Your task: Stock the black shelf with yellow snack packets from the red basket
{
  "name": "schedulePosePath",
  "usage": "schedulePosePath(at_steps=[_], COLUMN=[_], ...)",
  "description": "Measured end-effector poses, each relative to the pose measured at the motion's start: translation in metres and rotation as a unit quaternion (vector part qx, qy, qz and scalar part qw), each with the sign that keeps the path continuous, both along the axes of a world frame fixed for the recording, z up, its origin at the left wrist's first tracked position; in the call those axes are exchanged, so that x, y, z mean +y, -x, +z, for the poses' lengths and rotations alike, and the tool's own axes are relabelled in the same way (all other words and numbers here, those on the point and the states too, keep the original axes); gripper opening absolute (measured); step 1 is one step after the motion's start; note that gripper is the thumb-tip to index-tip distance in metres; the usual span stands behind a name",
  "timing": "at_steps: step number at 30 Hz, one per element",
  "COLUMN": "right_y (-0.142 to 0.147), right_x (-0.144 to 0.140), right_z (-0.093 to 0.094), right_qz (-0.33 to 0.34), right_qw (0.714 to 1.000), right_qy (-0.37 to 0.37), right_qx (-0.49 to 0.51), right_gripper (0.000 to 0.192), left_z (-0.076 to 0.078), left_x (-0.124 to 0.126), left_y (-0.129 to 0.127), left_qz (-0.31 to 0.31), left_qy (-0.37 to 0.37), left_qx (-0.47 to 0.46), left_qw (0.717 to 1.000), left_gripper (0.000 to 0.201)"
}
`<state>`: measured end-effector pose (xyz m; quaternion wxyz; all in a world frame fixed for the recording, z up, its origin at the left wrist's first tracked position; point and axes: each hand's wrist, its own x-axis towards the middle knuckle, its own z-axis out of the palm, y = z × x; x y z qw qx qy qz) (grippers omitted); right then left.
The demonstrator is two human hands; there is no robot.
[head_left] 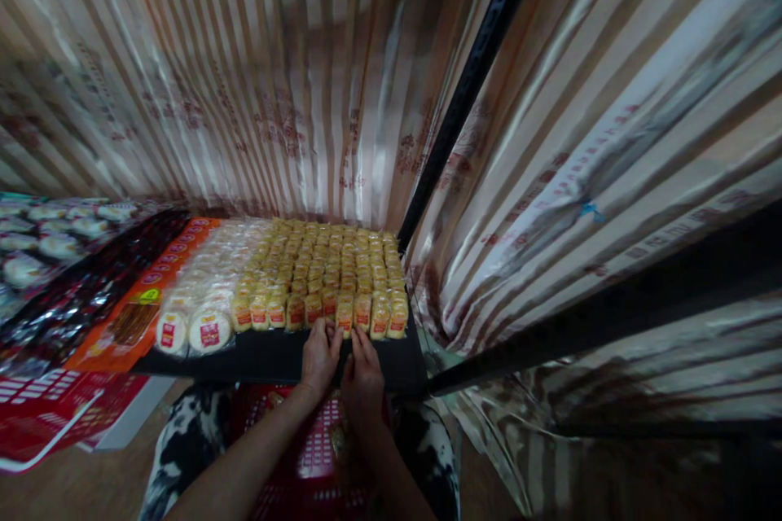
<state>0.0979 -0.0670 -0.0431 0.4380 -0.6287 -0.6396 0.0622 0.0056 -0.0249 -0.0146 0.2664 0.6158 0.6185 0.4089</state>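
Observation:
My left hand (321,356) and my right hand (362,378) meet at the front edge of a dark shelf (400,362). Between their fingertips stands a small yellow wrapped snack (344,316) with a red label, in the front row. The fingers of both hands are drawn together at its lower part; their exact grip is partly hidden. Many more such snacks (323,260) stand upright in close rows behind and beside it. Round white wrapped snacks (209,332) with red labels line up to the left.
Left of these lie an orange snack package (122,342), dark shiny packets (73,293) and white wrapped items (58,246). A red basket (314,456) sits below my arms; another red basket (52,415) is at lower left. Striped sheeting (274,98) and a dark post (470,89) stand behind.

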Motion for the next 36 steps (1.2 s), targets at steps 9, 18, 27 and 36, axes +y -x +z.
schedulePosePath(at_steps=[9, 18, 27, 36], right_y=[0.0, 0.001, 0.003, -0.005], right_x=[0.008, 0.015, 0.018, 0.01], right_z=[0.002, -0.002, -0.001, -0.002], right_qz=[-0.036, -0.011, -0.015, 0.005], right_qw=[0.998, 0.998, 0.998, 0.997], right_qy=[-0.034, -0.004, 0.009, -0.081], right_qx=[-0.026, -0.062, -0.053, -0.002], right_gripper=[0.041, 0.046, 0.048, 0.041], left_z=[-0.002, -0.002, -0.005, -0.012], left_x=[0.0, 0.001, 0.002, 0.001], left_y=[0.001, 0.001, 0.001, 0.001], left_qz=[-0.001, -0.007, -0.008, -0.016], left_qy=[-0.004, -0.005, 0.004, -0.028], left_qx=[0.018, 0.014, 0.007, 0.029], left_qw=[1.0, 1.0, 1.0, 0.999], left_gripper=[0.021, 0.021, 0.021, 0.022])
